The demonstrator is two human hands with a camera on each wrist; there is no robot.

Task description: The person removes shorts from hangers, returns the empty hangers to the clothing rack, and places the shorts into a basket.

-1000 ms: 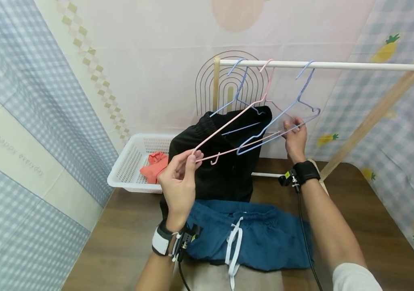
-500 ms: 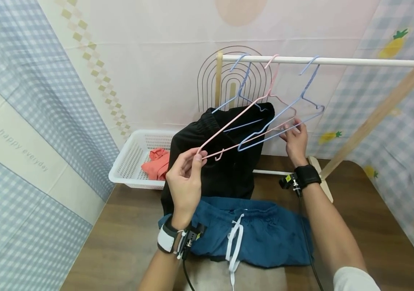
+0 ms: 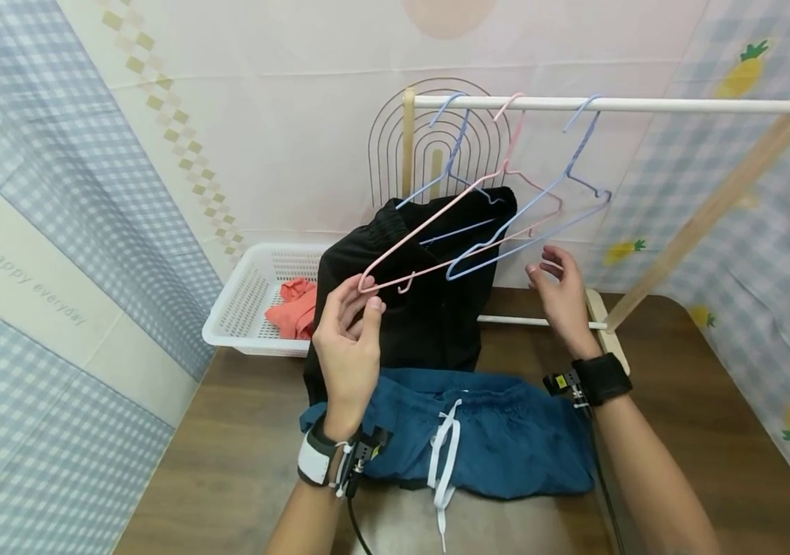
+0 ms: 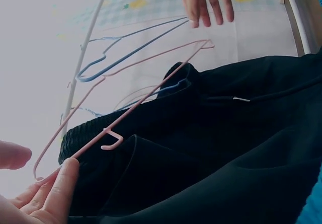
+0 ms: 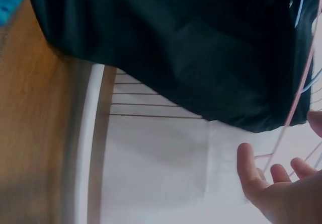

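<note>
Head view reads "happy everyday" on the left wall panel [image 3: 34, 287]. Black garment [image 3: 422, 308] hides the rack's lower bar. Raised left hand [image 3: 347, 347] pinches the low end of the pink hanger [image 3: 436, 231], which hangs tilted from the rail [image 3: 644, 105]; right hand [image 3: 557, 289] hovers just below it, fingers relaxed, holding nothing.

The right hand [image 3: 557, 289] lets go of the thin pink wire hanger [image 3: 460, 220] and drops lower, fingers loose.
</note>
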